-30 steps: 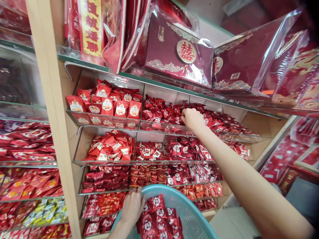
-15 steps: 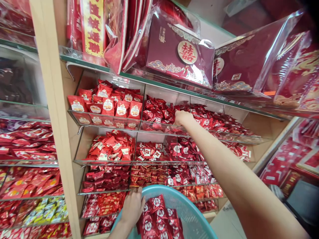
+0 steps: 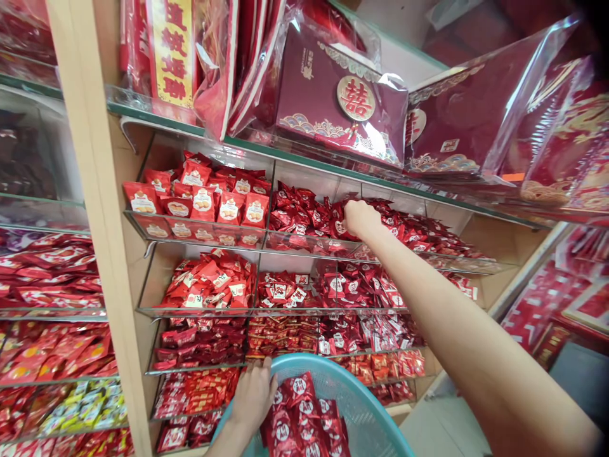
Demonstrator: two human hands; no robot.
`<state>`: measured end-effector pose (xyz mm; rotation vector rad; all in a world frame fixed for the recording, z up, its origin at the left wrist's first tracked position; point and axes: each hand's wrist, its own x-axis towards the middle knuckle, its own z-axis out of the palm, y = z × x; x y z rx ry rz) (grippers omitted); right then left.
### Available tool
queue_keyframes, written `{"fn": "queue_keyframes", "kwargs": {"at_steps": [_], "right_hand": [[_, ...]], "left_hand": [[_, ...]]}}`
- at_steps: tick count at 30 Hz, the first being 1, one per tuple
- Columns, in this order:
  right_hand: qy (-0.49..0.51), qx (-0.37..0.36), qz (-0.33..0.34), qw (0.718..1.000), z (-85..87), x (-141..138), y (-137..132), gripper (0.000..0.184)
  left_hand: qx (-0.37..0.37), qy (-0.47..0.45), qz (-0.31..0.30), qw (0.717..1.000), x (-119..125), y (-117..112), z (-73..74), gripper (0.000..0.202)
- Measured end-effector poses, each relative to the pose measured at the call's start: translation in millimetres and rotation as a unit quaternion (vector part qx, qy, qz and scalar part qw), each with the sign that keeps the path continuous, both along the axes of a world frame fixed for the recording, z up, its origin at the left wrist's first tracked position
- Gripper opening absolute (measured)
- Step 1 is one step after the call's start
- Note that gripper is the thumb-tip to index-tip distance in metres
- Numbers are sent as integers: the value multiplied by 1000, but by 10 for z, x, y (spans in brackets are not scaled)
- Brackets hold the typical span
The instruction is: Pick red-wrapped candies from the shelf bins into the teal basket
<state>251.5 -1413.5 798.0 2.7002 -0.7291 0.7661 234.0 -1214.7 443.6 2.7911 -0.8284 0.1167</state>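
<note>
My left hand (image 3: pixel 254 392) is closed over the left rim of a teal plastic basket (image 3: pixel 368 406). Inside the basket lies a pile of dark red candy packets (image 3: pixel 307 412) with round white labels. My right hand (image 3: pixel 362 219) reaches into an upper shelf bin, its fingers curled among similar dark red packets (image 3: pixel 304 212). A packet (image 3: pixel 340 227) shows right by its fingertips; whether the fingers grip one is hidden. Bright red packets with cookie pictures (image 3: pixel 200 197) fill the bin further left on that shelf.
Lower glass-fronted shelves hold more red packets (image 3: pixel 209 279). Overhead, a glass shelf (image 3: pixel 285 149) bears maroon gift bags (image 3: pixel 333 95) in clear plastic. A wooden post (image 3: pixel 90 209) stands on the left, with yellow packets (image 3: pixel 85 406) beyond it. Tiled floor (image 3: pixel 442 425) shows at lower right.
My right hand has moved a little to the right within the upper bin. My left hand and the basket have stayed in place. The view has shifted slightly.
</note>
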Motion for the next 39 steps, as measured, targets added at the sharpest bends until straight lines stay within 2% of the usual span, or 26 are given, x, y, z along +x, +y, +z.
{"fn": "queue_keyframes", "kwargs": {"at_steps": [4, 8, 12, 16, 22, 27, 30, 33, 36, 39], "right_hand": [[-54, 53, 30, 997, 27, -96, -154, 22], [-90, 90, 85, 988, -42, -144, -268, 14], [-84, 140, 121, 979, -130, -155, -315, 10], [-62, 176, 127, 974, -164, -160, -319, 9], [-115, 130, 133, 976, -190, -199, -330, 9], [-226, 89, 196, 950, -269, -376, -291, 11], [-281, 44, 251, 925, -458, -570, -259, 16], [-315, -16, 314, 895, -782, -775, -251, 19], [-307, -63, 373, 873, -1126, -917, -277, 22], [-290, -82, 407, 862, -1348, -977, -314, 28]], "left_hand": [[-7, -8, -5, 1000, 13, -29, -40, 39], [-17, -12, -14, 1000, 29, -69, -68, 39], [-19, 16, -21, 999, 14, -87, -13, 40], [-13, 33, -21, 999, 0, -74, 49, 41], [-8, 35, -17, 999, 3, -51, 62, 42], [-7, 30, -17, 999, -14, -29, 108, 42], [-7, 25, -14, 1000, -21, -22, 139, 42], [0, 21, -12, 1000, -22, -34, 147, 42], [2, 20, -13, 1000, -25, -63, 144, 41], [5, 27, -19, 999, -33, -96, 146, 42]]}}
